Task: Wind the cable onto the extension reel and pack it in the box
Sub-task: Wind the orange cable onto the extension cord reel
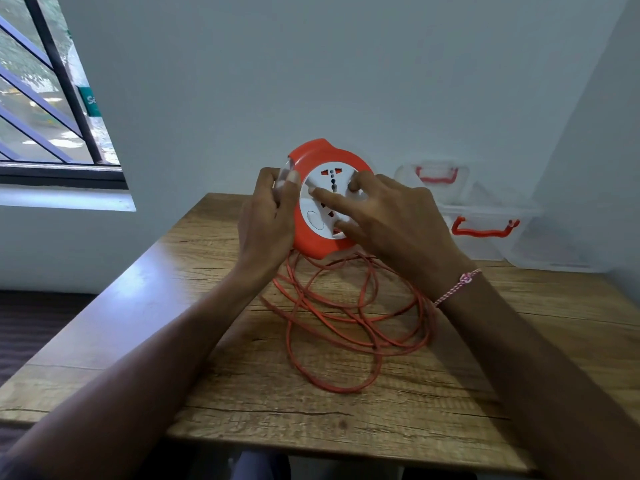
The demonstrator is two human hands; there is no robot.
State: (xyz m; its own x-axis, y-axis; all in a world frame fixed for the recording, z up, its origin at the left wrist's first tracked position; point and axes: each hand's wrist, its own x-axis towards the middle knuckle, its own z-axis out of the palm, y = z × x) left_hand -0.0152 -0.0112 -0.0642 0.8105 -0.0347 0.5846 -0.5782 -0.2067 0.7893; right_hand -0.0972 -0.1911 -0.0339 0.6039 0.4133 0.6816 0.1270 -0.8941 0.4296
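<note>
I hold the reel (313,242) up in the air, just above the far edge of the table (173,306), near the middle of that edge. My left hand (268,216) is curled tight round the reel's left rim. My right hand (391,216) is spread over the white face (317,216) with the plug holes. Its fingers (329,199) are bent, with the tips up high and the thumb down low, like a hand on a big knob. I think the white face is the part to turn, so this looks like a good hold for winding. The reel is hard, smooth plastic. It looks light enough for one hand, but it could slip, so I think the left hand should stay firm on the rim. The cable (425,323) is thin, soft and bendy. Almost all of it lies in loose loops in the middle of the table, right under the reel. The loops cross over each other, so I guess they could snag or knot if I wind fast. Slow turns seem best to me. The box (554,244) is clear, with a red handle, and sits open at the far right corner, well apart from the cable. It looks thin and light, so it might slide if I push the reel in hard.
</note>
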